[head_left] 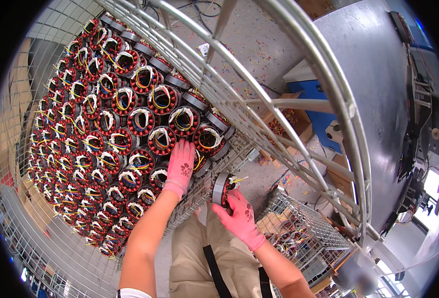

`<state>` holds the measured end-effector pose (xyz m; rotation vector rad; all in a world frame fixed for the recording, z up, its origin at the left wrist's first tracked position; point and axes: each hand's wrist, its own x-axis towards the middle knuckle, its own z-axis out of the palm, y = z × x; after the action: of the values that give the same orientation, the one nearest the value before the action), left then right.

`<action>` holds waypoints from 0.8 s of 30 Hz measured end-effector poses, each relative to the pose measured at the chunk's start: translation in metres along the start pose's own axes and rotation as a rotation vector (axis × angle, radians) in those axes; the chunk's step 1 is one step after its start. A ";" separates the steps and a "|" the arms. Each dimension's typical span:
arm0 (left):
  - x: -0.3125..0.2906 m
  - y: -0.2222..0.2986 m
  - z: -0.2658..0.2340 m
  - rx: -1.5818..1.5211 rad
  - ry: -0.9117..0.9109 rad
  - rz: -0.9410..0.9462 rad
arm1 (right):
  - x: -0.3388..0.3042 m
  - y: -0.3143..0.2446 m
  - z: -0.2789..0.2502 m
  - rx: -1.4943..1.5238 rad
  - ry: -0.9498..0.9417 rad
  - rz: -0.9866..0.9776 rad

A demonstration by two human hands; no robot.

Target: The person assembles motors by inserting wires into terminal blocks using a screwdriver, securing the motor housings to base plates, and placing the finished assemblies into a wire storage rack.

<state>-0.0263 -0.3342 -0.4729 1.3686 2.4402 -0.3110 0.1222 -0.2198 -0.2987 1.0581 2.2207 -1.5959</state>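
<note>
Right hand (239,216) grasping one stator (220,187), left hand (181,169) — grip unclear — among dozens of stators (95,143)

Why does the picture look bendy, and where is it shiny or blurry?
Head view: the fisheye lens curves edges, like the metal rail; head view: glare on the grey surface; head view: the grey shape at bottom right is blurry, while the right hand looks sharp.

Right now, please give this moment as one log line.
left hand: at packed stators in wire cage | right hand: gripping wound stator
</note>
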 end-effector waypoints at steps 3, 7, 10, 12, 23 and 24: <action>0.000 0.003 0.000 0.297 -0.071 0.040 | 0.002 -0.004 -0.002 -0.022 -0.030 0.059; 0.001 -0.005 0.014 0.264 -0.084 0.045 | 0.004 -0.004 0.001 0.057 0.071 -0.022; 0.009 -0.008 0.024 0.047 -0.019 0.026 | 0.010 -0.032 -0.010 0.170 -0.045 0.195; 0.011 -0.008 0.018 0.166 -0.073 0.097 | 0.013 -0.021 -0.007 -0.001 0.008 -0.004; -0.042 -0.014 -0.018 -0.167 0.146 0.136 | 0.026 -0.012 0.003 -0.192 0.051 -0.130; -0.051 -0.012 -0.016 -0.157 0.108 0.123 | 0.026 -0.014 0.004 -0.166 0.046 -0.106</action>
<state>-0.0145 -0.3748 -0.4385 1.4925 2.3942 -0.0159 0.0937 -0.2146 -0.3044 0.9555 2.4278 -1.4099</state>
